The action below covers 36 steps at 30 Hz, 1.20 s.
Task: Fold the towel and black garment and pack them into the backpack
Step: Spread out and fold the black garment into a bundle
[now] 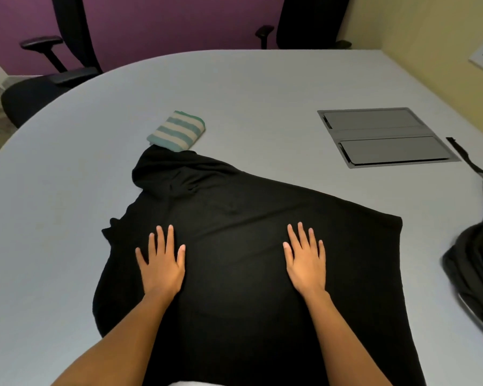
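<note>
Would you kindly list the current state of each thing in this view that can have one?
towel: folded, lying beyond the garment
black garment: spread flat, not yet folded, upper left part bunched
backpack: at the table's right edge, cut off by the frame
left hand: open, flat on the garment
right hand: open, flat on the garment
table hatch: both flaps shut

Both hands flat, fingers spread
</note>
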Each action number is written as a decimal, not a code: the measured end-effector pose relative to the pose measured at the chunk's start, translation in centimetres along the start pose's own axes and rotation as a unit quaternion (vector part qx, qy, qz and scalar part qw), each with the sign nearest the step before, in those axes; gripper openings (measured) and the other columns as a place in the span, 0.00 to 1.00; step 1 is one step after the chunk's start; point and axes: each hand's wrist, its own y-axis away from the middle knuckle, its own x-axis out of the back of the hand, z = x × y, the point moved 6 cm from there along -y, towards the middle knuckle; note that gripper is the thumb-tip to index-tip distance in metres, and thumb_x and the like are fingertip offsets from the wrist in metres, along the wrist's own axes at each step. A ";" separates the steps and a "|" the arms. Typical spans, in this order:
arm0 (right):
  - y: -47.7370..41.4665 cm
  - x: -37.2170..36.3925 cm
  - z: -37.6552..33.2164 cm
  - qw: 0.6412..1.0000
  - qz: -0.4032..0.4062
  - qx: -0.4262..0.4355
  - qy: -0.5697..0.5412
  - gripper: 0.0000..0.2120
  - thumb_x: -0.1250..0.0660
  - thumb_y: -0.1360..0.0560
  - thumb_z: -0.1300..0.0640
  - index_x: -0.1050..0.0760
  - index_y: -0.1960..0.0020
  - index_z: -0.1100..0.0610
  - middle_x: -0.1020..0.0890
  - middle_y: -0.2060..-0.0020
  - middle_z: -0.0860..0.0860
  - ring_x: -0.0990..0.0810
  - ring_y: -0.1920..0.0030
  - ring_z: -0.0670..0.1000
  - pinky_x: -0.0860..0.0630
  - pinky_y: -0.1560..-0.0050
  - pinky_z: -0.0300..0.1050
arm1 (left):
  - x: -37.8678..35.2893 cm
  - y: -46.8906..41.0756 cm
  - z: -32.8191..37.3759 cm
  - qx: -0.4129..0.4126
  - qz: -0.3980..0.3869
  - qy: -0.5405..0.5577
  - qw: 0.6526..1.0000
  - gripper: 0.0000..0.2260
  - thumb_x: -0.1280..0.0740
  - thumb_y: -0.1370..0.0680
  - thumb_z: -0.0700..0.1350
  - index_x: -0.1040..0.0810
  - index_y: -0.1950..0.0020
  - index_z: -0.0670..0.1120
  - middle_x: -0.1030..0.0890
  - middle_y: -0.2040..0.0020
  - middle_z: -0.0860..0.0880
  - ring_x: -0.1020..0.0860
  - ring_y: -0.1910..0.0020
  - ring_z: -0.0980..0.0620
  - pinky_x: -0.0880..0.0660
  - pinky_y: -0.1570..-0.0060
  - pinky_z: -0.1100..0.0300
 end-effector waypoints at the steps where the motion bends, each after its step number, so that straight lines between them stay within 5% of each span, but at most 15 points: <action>1: 0.8 -0.1 0.3 1.000 0.004 -0.005 0.002 0.24 0.57 0.19 0.44 0.58 0.24 0.44 0.53 0.23 0.47 0.56 0.23 0.51 0.56 0.25 0.52 | -0.3 0.5 -0.8 0.009 -0.010 -0.005 1.000 0.26 0.56 0.19 0.58 0.60 0.23 0.53 0.57 0.22 0.49 0.58 0.23 0.50 0.58 0.27 0.42; 10: 2.9 -0.5 2.5 0.999 -0.002 -0.050 0.013 0.25 0.57 0.19 0.41 0.62 0.26 0.41 0.56 0.23 0.46 0.58 0.23 0.52 0.58 0.26 0.57 | -1.0 4.4 -3.6 0.104 -0.016 0.016 0.994 0.27 0.57 0.20 0.60 0.59 0.23 0.54 0.58 0.22 0.51 0.57 0.23 0.50 0.57 0.29 0.38; 13: 3.5 -0.2 2.5 0.998 0.018 -0.062 0.013 0.24 0.53 0.19 0.43 0.52 0.24 0.43 0.48 0.23 0.47 0.52 0.23 0.52 0.52 0.26 0.57 | -0.1 5.5 -3.4 0.119 0.012 0.001 0.993 0.26 0.53 0.19 0.58 0.46 0.23 0.49 0.44 0.23 0.47 0.45 0.24 0.45 0.50 0.29 0.39; 15: 3.6 0.7 2.3 0.996 0.056 -0.074 0.014 0.22 0.48 0.19 0.46 0.41 0.26 0.46 0.38 0.26 0.49 0.42 0.25 0.53 0.45 0.28 0.58 | 1.5 5.4 -2.9 0.123 0.056 0.003 0.991 0.23 0.49 0.19 0.56 0.32 0.30 0.44 0.30 0.31 0.42 0.33 0.32 0.41 0.43 0.31 0.40; 18: 2.3 2.5 1.6 0.989 0.110 -0.095 0.005 0.17 0.43 0.21 0.48 0.28 0.34 0.51 0.25 0.37 0.51 0.28 0.35 0.53 0.36 0.31 0.55 | 3.8 3.2 -2.2 0.113 0.111 0.008 0.987 0.21 0.47 0.19 0.54 0.25 0.39 0.41 0.23 0.41 0.41 0.27 0.40 0.41 0.38 0.34 0.42; 27: -5.6 5.8 -3.4 0.989 0.143 -0.025 -0.042 0.18 0.44 0.20 0.49 0.29 0.34 0.54 0.26 0.36 0.52 0.29 0.34 0.52 0.35 0.33 0.50 | 10.9 -11.8 1.6 0.045 0.157 0.092 0.982 0.16 0.46 0.18 0.47 0.28 0.35 0.41 0.26 0.37 0.40 0.30 0.37 0.41 0.37 0.37 0.46; 36: -13.5 2.9 -8.1 0.995 0.088 0.009 -0.055 0.23 0.47 0.19 0.46 0.36 0.27 0.54 0.33 0.28 0.52 0.37 0.28 0.52 0.39 0.30 0.49 | 10.8 -23.8 1.9 0.046 0.064 0.098 0.992 0.19 0.46 0.18 0.46 0.36 0.29 0.40 0.29 0.33 0.38 0.32 0.34 0.39 0.37 0.36 0.47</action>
